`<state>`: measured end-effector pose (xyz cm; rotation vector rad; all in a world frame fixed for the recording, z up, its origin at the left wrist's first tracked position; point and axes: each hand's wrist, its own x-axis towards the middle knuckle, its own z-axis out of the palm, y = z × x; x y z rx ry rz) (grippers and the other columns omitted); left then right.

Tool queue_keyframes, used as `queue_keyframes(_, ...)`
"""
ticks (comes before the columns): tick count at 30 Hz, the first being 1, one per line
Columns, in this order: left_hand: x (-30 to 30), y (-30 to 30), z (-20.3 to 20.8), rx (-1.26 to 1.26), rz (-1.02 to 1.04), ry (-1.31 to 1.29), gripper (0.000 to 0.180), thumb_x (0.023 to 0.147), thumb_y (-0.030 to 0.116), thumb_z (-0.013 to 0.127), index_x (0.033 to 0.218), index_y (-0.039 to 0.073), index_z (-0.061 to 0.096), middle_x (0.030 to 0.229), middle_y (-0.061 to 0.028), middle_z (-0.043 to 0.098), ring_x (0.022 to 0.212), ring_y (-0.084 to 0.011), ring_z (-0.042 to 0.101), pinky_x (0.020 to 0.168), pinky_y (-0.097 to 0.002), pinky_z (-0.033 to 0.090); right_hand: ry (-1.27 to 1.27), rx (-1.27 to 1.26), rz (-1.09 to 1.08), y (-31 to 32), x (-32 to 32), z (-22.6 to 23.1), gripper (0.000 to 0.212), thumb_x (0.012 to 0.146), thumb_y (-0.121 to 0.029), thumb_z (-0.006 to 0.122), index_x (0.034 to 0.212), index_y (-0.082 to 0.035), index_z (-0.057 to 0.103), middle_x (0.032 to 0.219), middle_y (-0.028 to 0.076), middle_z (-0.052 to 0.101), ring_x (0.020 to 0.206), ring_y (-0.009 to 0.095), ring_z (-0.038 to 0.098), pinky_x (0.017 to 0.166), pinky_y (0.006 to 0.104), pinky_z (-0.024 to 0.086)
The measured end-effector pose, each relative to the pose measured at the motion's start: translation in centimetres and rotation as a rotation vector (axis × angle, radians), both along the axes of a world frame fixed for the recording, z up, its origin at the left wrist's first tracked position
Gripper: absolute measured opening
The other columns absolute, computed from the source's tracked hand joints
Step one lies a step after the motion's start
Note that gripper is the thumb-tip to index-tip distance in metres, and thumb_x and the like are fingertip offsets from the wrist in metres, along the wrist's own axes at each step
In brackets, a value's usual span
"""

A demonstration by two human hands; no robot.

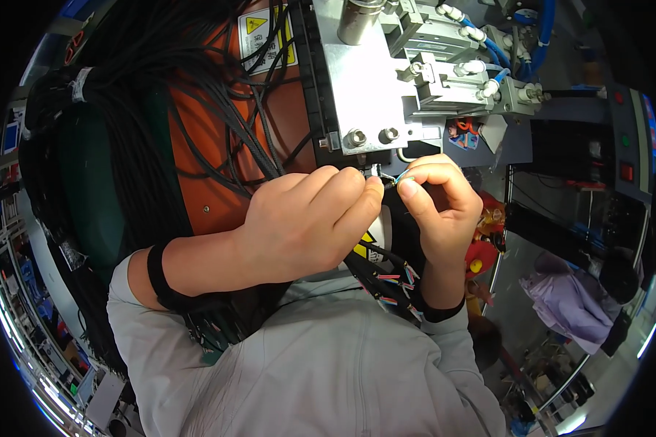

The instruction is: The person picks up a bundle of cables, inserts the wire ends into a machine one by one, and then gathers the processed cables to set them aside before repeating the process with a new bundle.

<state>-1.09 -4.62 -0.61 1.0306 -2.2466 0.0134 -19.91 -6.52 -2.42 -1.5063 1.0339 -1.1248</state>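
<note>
- Nearest is the grey jacket (321,364) of the person, of smooth cloth with soft folds.
- The left grip (306,218) is closed, thumb pressed to bent index finger, at a small pale piece (376,170); whether it pinches this piece or the cable behind it, I cannot tell.
- The right grip (444,215) is a narrow pinch, thumb and index fingertip together on the thin coloured wires (404,178).
- These wires are between both grips, just before the metal block; they look slender and flexible.
- The work seems to be in the middle: the wires of this end are out and separated, but their handling is not yet finished, I judge.
- Below hang more cable ends (390,280), with pink, white and bluish wires exposed; perhaps these are left to do.
- Beyond stands the metal block (364,87), flat and shiny, with round bolts, beside grey boxy cylinders (448,84) and glossy blue tubes (549,33).
- At left, matt black cables (142,175) lie in a thick bundle over the orange tabletop (222,218).
- Farther right is a crumpled purple cloth (572,302).
</note>
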Motion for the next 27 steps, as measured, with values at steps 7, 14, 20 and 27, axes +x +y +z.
queue_keyframes(7, -0.1, 0.3, -0.4, 0.047, 0.011, -0.166, 0.031, 0.067, 0.008, 0.062, 0.098, 0.004, 0.066, 0.069, 0.0006, 0.048, 0.055, -0.0095, 0.047, 0.044, -0.0223, 0.032, 0.218, -0.113, -0.064, -0.4, 0.7, -1.2, 0.003, 0.076, 0.003, 0.064, 0.077, 0.002, 0.062, 0.077, 0.008, 0.061, 0.073, 0.014, 0.055, 0.068, 0.0245, 0.044)
queue_keyframes(14, -0.3, 0.6, -0.5, 0.095, 0.063, -0.328, 0.031, 0.07, 0.01, 0.06, 0.1, 0.004, 0.066, 0.07, 0.0014, 0.044, 0.055, -0.0088, 0.044, 0.044, -0.0226, 0.031, 0.457, -0.251, -0.1, -0.2, 1.5, -1.5, 0.007, 0.069, 0.004, 0.065, 0.072, 0.0, 0.06, 0.068, 0.008, 0.058, 0.063, 0.019, 0.054, 0.059, 0.028, 0.043)
queue_keyframes(20, -0.4, 0.4, -0.5, 0.11, 0.053, -0.311, 0.033, 0.069, 0.011, 0.06, 0.1, 0.003, 0.066, 0.07, 0.001, 0.045, 0.055, -0.0088, 0.045, 0.044, -0.0223, 0.032, 0.337, -0.306, -0.152, -0.4, 1.6, -2.9, 0.007, 0.07, 0.003, 0.064, 0.071, -0.001, 0.058, 0.065, 0.007, 0.055, 0.061, 0.018, 0.052, 0.057, 0.0276, 0.041)
queue_keyframes(27, -0.3, -0.2, -1.3, 0.026, 0.047, -0.227, 0.023, 0.068, 0.011, 0.061, 0.09, 0.005, 0.062, 0.072, 0.0013, 0.046, 0.056, -0.0082, 0.047, 0.045, -0.0212, 0.034, -0.051, 0.139, -0.141, 0.0, 1.2, -4.6, 0.005, 0.076, 0.001, 0.062, 0.074, 0.0, 0.057, 0.067, 0.005, 0.054, 0.062, 0.012, 0.051, 0.057, 0.024, 0.04)
